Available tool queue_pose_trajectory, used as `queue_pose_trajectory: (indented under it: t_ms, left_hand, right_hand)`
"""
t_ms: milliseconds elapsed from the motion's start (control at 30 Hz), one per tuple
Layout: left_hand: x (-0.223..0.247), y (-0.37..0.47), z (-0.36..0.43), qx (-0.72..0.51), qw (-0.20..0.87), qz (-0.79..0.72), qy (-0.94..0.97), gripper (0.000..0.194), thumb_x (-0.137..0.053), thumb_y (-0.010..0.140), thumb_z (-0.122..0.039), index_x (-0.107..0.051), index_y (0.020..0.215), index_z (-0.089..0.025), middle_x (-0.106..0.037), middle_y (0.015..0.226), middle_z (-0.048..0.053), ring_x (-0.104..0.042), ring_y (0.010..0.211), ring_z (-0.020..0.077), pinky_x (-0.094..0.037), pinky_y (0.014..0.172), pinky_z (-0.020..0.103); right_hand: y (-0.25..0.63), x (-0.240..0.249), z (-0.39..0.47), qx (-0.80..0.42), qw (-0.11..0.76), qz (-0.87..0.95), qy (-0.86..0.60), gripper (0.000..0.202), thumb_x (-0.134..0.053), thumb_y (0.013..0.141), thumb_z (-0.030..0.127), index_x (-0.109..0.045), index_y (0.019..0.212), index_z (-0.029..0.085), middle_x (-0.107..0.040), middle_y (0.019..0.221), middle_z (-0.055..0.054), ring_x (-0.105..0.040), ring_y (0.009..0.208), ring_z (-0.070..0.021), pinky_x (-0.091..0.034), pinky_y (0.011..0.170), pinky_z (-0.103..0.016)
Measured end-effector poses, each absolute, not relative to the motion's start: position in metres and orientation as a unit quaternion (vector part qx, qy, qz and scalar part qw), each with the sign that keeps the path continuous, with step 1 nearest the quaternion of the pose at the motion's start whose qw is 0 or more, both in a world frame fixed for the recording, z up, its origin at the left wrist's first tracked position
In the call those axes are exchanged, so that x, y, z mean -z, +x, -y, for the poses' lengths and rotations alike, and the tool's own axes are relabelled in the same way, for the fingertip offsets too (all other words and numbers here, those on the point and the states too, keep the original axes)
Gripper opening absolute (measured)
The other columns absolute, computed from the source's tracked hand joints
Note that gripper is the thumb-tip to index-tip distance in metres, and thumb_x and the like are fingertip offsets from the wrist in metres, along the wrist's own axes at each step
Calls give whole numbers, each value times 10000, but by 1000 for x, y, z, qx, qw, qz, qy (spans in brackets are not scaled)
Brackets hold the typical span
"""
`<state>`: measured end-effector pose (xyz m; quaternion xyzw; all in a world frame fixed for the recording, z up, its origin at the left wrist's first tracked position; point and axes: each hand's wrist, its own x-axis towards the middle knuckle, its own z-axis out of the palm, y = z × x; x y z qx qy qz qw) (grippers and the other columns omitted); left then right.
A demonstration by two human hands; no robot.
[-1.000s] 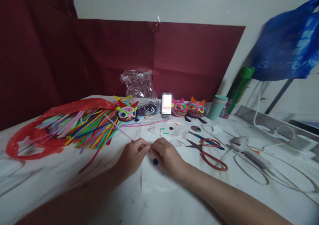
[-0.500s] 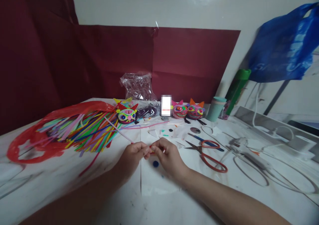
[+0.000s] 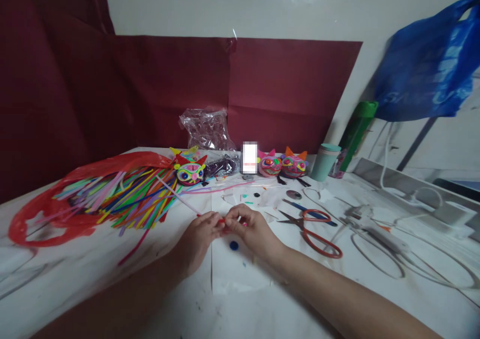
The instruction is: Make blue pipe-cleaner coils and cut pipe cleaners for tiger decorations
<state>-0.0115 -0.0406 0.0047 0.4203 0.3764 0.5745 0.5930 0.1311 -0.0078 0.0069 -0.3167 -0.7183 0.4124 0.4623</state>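
Near the middle of the table my left hand and my right hand meet over a white sheet. Between their fingertips is a small red piece, pinched from both sides and partly hidden. A dark blue disc lies on the sheet just below the fingers. Beyond my left hand, a pale pink strip runs back toward a pile of coloured pipe cleaners. To the right of my right hand rest scissors with red handles, blades pointing left.
Decorated animal heads line the back, with a crumpled clear bag. A red plastic bag surrounds the pile. At the right are a glue gun with its cord, a teal cup and a green bottle.
The fingers of my left hand have straightened somewhat and shifted around the red piece, more of which now shows. My right hand has moved slightly up and left.
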Motion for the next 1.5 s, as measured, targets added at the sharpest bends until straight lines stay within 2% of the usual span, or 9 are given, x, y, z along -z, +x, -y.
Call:
queue_pose_trajectory:
  t_ms: [200, 467, 700, 867, 1067, 1167, 1267, 1400, 1500]
  left_hand:
    - [2, -11, 38, -552, 675, -306, 382, 222, -659, 716, -347, -571, 655, -153, -563, 659, -3, -570, 686, 154, -450, 709, 321]
    - [-1, -13, 41, -556, 651, -310, 412, 135, -632, 722, -229, -615, 628, -134, -586, 663, 15, -551, 706, 142, -422, 732, 291]
    - [-6, -13, 43, -538, 623, -316, 471, 225, -602, 731, -284, -543, 564, -145, -512, 592, 0, -494, 654, 136, -391, 700, 280]
    - [-3, -18, 36, -557, 540, -389, 496, 350, -511, 778, -428, -488, 551, -162, -465, 552, -22, -470, 600, 132, -389, 660, 286]
    - [0, -15, 38, -466, 341, -522, 628, 223, -500, 760, -316, -516, 589, -174, -497, 556, -27, -474, 578, 135, -374, 585, 254]
    - [4, -10, 43, -407, 195, -487, 748, 140, -484, 767, -224, -567, 663, -182, -580, 665, 9, -545, 687, 167, -424, 650, 276]
    - [12, -7, 46, -372, 98, -414, 825, 124, -481, 760, -139, -594, 750, -190, -613, 759, 38, -558, 772, 180, -448, 712, 298]
    - [23, -7, 44, -348, 65, -402, 844, 135, -487, 760, -101, -577, 806, -191, -602, 809, 42, -554, 808, 179, -463, 729, 304]
    - [25, -7, 43, -338, 67, -408, 845, 125, -482, 775, -108, -570, 808, -191, -592, 813, 40, -556, 807, 175, -469, 728, 301]
  right_hand:
    - [124, 2, 8, -591, 463, 595, -288, 286, -666, 683, 448, -584, 742, 180, -602, 722, -14, -539, 630, -134, -434, 581, -259]
    - [123, -1, 12, -641, 462, 565, -237, 280, -679, 688, 423, -552, 664, 175, -576, 619, 13, -516, 581, -113, -436, 595, -256]
    - [122, -3, 14, -632, 476, 571, -221, 259, -639, 729, 407, -516, 689, 183, -559, 573, 31, -520, 548, -113, -432, 622, -275]
    - [127, -9, 9, -571, 502, 576, -301, 263, -660, 671, 398, -534, 665, 168, -536, 589, 33, -487, 550, -101, -393, 581, -242]
    - [155, -44, -17, -406, 512, 649, -389, 168, -551, 732, 323, -562, 693, 160, -580, 634, 10, -498, 579, -101, -387, 574, -221]
    - [179, -46, -30, -291, 432, 704, -482, 137, -477, 768, 236, -567, 704, 155, -604, 648, -4, -512, 560, -100, -382, 538, -205]
    - [202, -23, -31, -247, 364, 720, -537, 102, -519, 702, 133, -588, 628, 147, -597, 574, -10, -509, 516, -110, -359, 509, -212]
    - [223, 8, -23, -194, 285, 735, -584, 126, -550, 675, 104, -640, 592, 135, -626, 577, -59, -526, 514, -144, -341, 505, -243]
    - [233, 10, -21, -175, 249, 767, -565, 201, -510, 717, 93, -698, 766, 145, -677, 722, -77, -570, 604, -157, -371, 560, -247]
